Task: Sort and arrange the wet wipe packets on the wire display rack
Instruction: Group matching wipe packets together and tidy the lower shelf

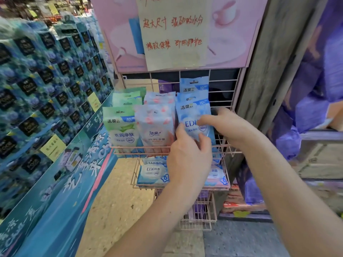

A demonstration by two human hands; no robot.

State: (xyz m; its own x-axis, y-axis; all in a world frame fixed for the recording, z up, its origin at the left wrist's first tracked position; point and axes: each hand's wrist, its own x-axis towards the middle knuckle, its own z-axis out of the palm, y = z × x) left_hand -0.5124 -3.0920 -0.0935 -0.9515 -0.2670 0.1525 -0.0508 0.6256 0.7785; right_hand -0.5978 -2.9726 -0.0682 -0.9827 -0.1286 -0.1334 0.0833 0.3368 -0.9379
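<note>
A pink wire display rack (225, 145) holds upright wet wipe packets in its top basket: green packets (120, 125) on the left, pink-patterned packets (155, 125) in the middle, blue packets (191, 106) on the right. Both hands hold the front blue packet. My left hand (187, 156) pinches its lower left edge. My right hand (222, 125) grips its right side, fingers across the front. One more blue packet (193, 85) stands behind, higher up.
A lower basket (134, 175) holds flat blue wipe packs (153, 173). A third basket (200, 216) sits below. Stacked blue tissue packs (46, 89) fill the left. A handwritten paper sign (174, 32) hangs above. A wooden post (274, 58) and purple packs (315, 89) stand right.
</note>
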